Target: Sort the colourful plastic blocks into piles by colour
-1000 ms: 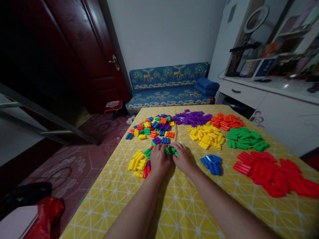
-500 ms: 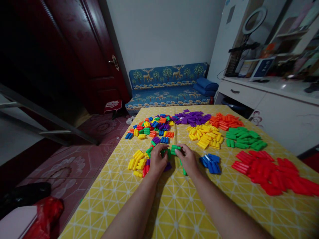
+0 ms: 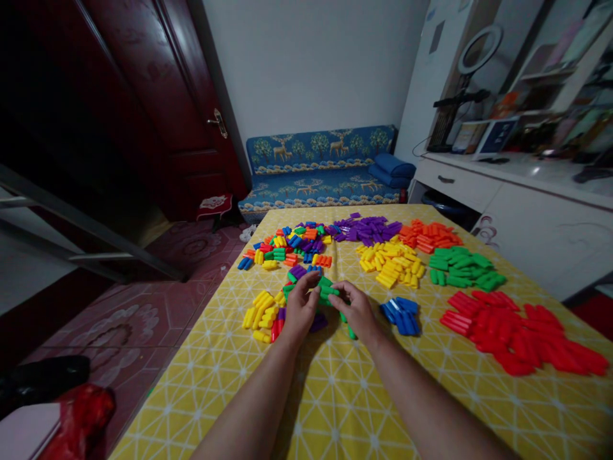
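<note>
Both hands are on green now. Left hand (image 3: 302,310) and right hand (image 3: 357,310) pinch green blocks (image 3: 326,291) between them, thumbs near side, fingers far side. Finger gaps are small, about one block thick. Can't tell how hard either squeezes, or the exact block count; fingers cover part.

Delta: a second ago the hands were low over the green. Half a second ago the right had its green up with a gap to the left hand's fingers. That gap is now bridged by green, so the work reads as bringing green together in the grip; whether the blocks are joined, can't tell.

Under the grip: purple block (image 3: 318,322) by the left hand, loose green block (image 3: 352,333) under the right. Left of grip: small yellow pile (image 3: 262,313). Right of grip: blue pile (image 3: 403,316), just beside; red pile (image 3: 520,332) and green pile (image 3: 464,267) well apart. Beyond grip, to the left: mixed pile (image 3: 287,246), colours jumbled, so unsorted pieces remain.
</note>
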Tool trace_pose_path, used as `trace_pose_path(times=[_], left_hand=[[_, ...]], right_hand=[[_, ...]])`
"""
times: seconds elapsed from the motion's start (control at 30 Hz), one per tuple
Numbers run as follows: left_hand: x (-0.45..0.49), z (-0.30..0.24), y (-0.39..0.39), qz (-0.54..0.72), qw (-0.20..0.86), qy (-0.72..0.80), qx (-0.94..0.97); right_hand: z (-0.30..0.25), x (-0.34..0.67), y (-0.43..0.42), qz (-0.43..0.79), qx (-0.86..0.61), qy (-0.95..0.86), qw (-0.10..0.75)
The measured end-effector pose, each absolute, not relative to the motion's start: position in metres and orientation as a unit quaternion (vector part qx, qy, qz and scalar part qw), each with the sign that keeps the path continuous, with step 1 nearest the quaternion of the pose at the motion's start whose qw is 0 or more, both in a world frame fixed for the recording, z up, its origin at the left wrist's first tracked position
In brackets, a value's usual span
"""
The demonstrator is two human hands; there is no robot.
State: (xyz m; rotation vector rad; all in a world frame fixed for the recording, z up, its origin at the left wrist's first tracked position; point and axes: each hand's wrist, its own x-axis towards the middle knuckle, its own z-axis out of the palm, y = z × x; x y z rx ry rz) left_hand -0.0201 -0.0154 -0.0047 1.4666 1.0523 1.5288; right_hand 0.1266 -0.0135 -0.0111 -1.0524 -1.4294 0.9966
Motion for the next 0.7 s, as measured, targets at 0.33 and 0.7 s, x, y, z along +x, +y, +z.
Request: trace_pose_path(times=[0.33,0.7], left_hand=[[-0.024,-0.004,-0.015,0.531,0.272,0.426,0.680],[-0.020,-0.005,-0.016,0.536,0.270,0.431,0.674]], right_hand=[[0.001,0.129,-0.022,0.265,-0.436,-0.661,0.550],[0.026,0.226,0.018,0.302,-0.426,-0.210,0.827]])
